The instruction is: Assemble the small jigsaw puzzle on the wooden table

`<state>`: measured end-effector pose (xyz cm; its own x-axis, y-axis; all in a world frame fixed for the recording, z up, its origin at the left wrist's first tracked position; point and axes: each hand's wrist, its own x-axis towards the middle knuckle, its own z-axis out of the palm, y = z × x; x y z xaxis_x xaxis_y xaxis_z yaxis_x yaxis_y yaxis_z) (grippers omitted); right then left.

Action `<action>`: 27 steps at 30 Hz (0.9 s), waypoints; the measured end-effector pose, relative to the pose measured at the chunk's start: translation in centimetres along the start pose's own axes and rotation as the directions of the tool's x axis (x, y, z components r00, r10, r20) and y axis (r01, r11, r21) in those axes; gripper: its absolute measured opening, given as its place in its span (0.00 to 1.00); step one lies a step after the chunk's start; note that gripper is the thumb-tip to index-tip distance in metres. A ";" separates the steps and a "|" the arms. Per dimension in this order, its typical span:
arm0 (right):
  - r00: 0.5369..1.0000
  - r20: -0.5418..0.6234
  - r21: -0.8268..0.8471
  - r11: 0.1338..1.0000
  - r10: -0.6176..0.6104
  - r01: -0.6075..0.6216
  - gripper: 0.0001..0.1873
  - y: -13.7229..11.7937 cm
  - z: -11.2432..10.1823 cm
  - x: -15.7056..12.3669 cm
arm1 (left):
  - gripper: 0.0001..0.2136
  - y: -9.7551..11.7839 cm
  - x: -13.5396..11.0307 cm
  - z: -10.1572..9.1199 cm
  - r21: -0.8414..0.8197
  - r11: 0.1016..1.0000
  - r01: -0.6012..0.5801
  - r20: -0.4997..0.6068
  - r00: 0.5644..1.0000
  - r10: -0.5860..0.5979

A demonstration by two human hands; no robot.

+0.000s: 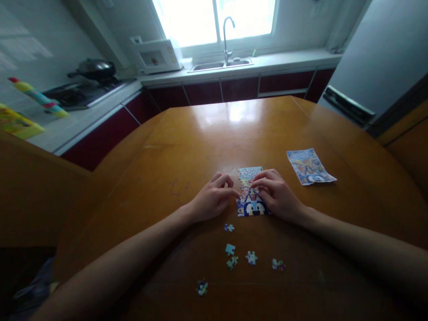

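Observation:
A partly assembled jigsaw puzzle lies flat on the table between my hands, showing a blue cartoon dog face at its near end. My left hand rests beside its left edge, one digit reaching out to touch that edge and the other fingers bent and apart. Over the puzzle's right side lies my right hand, its fingers spread and their tips on the picture. Nearer me are loose puzzle pieces: a small joined pair, a pale blue piece, a light piece, and several others.
A creased picture sheet lies on the wooden table, right of the puzzle. Beyond the table stand a counter with a sink, a microwave, and a stove with a wok. A fridge is at the right.

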<state>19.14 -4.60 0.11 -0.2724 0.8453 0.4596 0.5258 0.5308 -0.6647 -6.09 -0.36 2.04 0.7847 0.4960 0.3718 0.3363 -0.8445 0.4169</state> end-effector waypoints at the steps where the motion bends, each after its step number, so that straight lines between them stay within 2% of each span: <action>1: 1.000 0.000 0.001 1.000 0.000 0.000 0.14 0.0 0.0 0.0 | 0.18 0.0 0.0 0.0 0.005 1.000 0.001 -0.015 1.000 -0.001; 4: 1.000 -0.001 0.004 1.000 0.000 0.000 0.14 -0.1 0.0 0.0 | 0.20 -0.1 0.0 0.0 0.025 1.000 -0.002 -0.041 0.999 0.003; 15: 1.000 0.003 -0.003 1.000 0.004 -0.004 0.13 0.0 0.0 0.0 | 0.21 0.2 -0.1 0.2 0.064 0.998 0.018 0.000 1.000 -0.018; 22: 1.000 -0.003 -0.006 1.000 -0.005 0.005 0.14 0.0 0.0 0.0 | 0.17 0.1 -0.1 0.2 0.035 0.998 0.060 -0.100 0.993 -0.056; 27: 1.000 0.000 -0.002 1.000 -0.001 0.001 0.14 0.0 -0.1 0.0 | 0.17 0.2 -0.1 0.2 0.008 1.000 0.024 -0.065 0.998 -0.023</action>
<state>19.18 -4.61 0.15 -0.2725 0.8449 0.4604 0.5270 0.5314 -0.6633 -6.03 -0.59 1.90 0.7412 0.5274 0.4152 0.3589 -0.8342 0.4187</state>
